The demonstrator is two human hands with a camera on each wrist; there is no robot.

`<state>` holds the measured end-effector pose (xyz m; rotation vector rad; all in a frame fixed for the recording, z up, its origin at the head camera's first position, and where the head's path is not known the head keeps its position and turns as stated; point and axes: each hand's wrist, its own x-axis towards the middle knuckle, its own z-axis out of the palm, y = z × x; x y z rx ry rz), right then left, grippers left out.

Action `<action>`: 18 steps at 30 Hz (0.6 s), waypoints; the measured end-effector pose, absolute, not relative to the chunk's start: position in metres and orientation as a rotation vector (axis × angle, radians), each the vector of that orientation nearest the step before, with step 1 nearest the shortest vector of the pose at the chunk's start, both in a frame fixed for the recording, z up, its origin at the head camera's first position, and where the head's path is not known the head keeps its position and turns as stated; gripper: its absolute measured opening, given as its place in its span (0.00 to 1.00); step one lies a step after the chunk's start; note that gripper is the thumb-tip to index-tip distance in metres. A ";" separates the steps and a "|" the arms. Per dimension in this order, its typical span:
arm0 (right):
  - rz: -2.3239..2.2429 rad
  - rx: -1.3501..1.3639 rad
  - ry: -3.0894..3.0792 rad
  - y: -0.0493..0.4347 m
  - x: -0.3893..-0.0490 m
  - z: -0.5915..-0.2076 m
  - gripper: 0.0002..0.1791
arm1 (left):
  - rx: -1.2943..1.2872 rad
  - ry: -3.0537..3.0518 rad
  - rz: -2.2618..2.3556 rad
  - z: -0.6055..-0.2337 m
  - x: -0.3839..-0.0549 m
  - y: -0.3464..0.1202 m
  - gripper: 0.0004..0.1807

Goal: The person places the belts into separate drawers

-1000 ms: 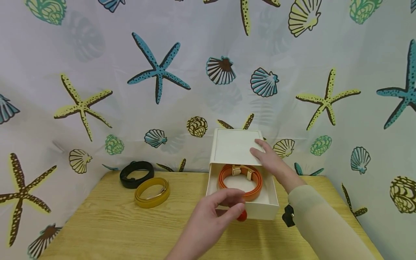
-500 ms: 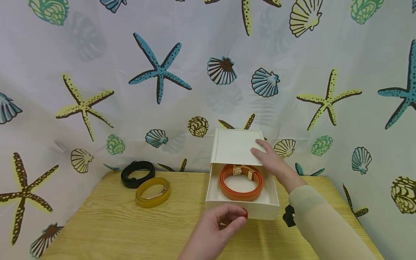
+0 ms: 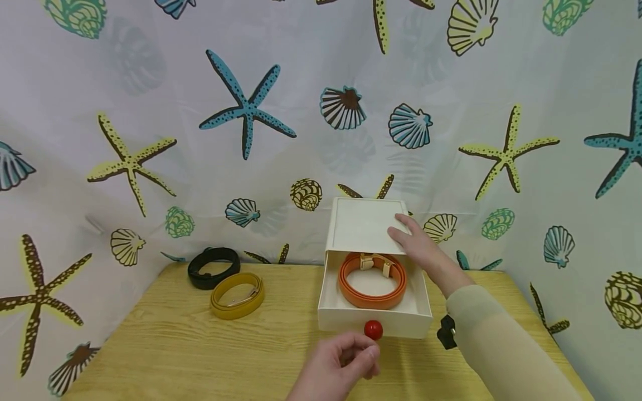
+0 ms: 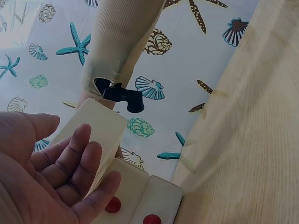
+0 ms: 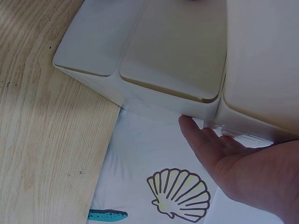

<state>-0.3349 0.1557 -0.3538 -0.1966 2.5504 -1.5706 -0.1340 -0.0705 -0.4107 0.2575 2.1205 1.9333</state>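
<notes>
A white drawer cabinet (image 3: 368,225) stands at the back of the table with its top drawer (image 3: 343,320) pulled out. Inside the drawer lies a coiled orange belt (image 3: 373,302) with a gold-coloured buckle. My left hand (image 3: 336,365), fingers loosely bent and holding nothing, is just below the drawer's red knob (image 3: 373,329). The left wrist view shows this relaxed left hand (image 4: 56,172) beside the cabinet's lower drawers. My right hand (image 3: 418,245) rests on the cabinet's right top edge; in the right wrist view its fingertips (image 5: 187,122) touch the white casing.
To the left on the wooden table (image 3: 165,345) lie a coiled black belt (image 3: 214,283) and a coiled mustard-yellow belt (image 3: 236,312). A curtain (image 3: 301,150) printed with shells and starfish hangs behind. A black device (image 3: 446,332) is strapped under my right sleeve.
My left hand has come off the red knob and moved down toward me, so the knob shows fully. The drawer, the orange belt and my right hand stay where they were.
</notes>
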 end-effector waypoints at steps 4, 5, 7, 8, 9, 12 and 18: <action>-1.572 -0.196 2.547 0.155 -0.334 -0.352 0.41 | 0.234 2.122 1.913 -0.417 -0.136 -0.069 0.07; -1.571 -0.198 2.547 0.156 -0.334 -0.353 0.41 | 0.223 2.123 1.909 -0.418 -0.136 -0.069 0.08; -1.575 -0.199 2.543 0.156 -0.335 -0.353 0.41 | 0.203 2.130 1.896 -0.420 -0.137 -0.068 0.09; -1.574 -0.201 2.542 0.156 -0.336 -0.354 0.41 | 0.197 2.134 1.892 -0.421 -0.137 -0.068 0.09; -1.574 -0.202 2.541 0.156 -0.336 -0.354 0.41 | 0.193 2.137 1.888 -0.421 -0.137 -0.068 0.10; -1.570 -0.208 2.542 0.157 -0.337 -0.355 0.42 | 0.200 2.145 1.882 -0.423 -0.138 -0.067 0.12; -1.577 -0.206 2.541 0.157 -0.336 -0.356 0.42 | 0.224 2.157 1.889 -0.425 -0.137 -0.066 0.18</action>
